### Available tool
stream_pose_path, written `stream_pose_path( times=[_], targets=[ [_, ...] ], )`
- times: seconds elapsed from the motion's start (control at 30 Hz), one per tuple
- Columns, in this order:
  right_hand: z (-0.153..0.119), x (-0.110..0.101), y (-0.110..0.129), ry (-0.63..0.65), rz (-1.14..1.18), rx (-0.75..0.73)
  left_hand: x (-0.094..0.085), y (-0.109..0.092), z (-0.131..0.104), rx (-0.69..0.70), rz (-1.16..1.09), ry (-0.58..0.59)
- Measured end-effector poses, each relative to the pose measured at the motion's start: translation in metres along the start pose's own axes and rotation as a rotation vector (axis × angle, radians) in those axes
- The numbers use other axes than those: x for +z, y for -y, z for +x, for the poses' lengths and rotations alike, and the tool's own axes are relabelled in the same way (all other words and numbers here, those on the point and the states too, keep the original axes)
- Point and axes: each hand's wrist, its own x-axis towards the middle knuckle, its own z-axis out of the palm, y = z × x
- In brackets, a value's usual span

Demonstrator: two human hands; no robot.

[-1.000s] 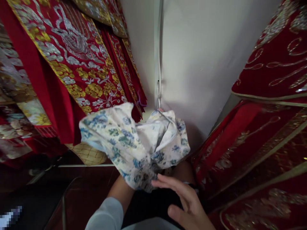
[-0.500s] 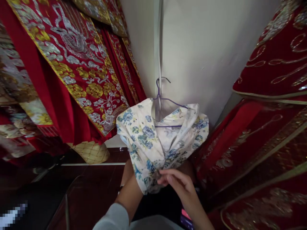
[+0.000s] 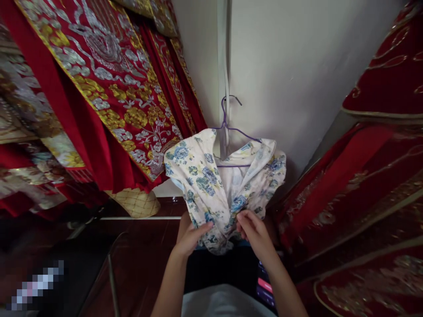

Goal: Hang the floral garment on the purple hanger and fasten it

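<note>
A white blouse with blue and green flowers (image 3: 201,176) hangs in front of me on a purple wire hanger (image 3: 224,119), its V-shaped neckline facing me. My left hand (image 3: 189,237) holds the lower left side of the blouse; its thumb lies on the front and the other fingers are hidden behind the cloth. At the front below the neckline, my right hand (image 3: 254,230) has its thumb and fingers pinched together on the fabric. The blouse's lower hem is bunched above my lap.
Red cloths with gold and silver embroidery (image 3: 135,105) hang on the left, and more dark red embroidered cloths (image 3: 340,193) are close on the right. Behind the hanger is a pale wall (image 3: 280,66) with a white vertical strip. A lit phone (image 3: 265,286) lies beside my lap.
My left hand has come out from under the blouse to its left side, with the thumb now in front. My right hand has shifted up and right along the front.
</note>
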Motion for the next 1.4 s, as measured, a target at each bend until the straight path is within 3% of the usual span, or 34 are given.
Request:
stream_pose_path(
  times=[0.13,0.3,0.53,0.73,0.97,1.1,1.13,1.2,1.3,1.4],
  targets=[
    [0.007,0.004,0.009,0.05,-0.22,-0.074,0.021,0.002,-0.004,0.127,0.192,0.01],
    [0.008,-0.006,0.012,0.04,-0.47,-0.112,0.029,0.014,0.0,0.101,0.245,0.007],
    [0.013,-0.004,0.001,0.064,-0.336,-0.103,0.022,0.007,0.003,0.059,0.231,0.026],
    [0.014,0.001,0.009,0.131,-0.205,-0.083,0.027,-0.006,-0.007,0.12,0.225,0.001],
    [0.007,-0.003,0.018,-0.044,-0.017,-0.007,0.016,0.013,0.015,0.237,0.095,-0.222],
    [0.004,-0.006,0.014,-0.125,0.058,-0.063,0.022,0.02,0.011,0.621,0.242,-0.562],
    [0.004,-0.005,0.014,-0.131,0.064,-0.079,0.027,0.02,0.007,0.71,0.298,-0.591],
    [0.002,-0.004,0.015,-0.098,0.043,-0.095,0.041,0.019,-0.001,0.774,0.432,-0.452],
    [0.0,-0.001,0.021,0.018,-0.016,-0.09,0.062,0.017,-0.003,0.707,0.61,-0.056],
    [0.002,0.002,0.029,0.094,-0.034,-0.086,0.075,0.012,0.004,0.659,0.638,0.077]
  ],
)
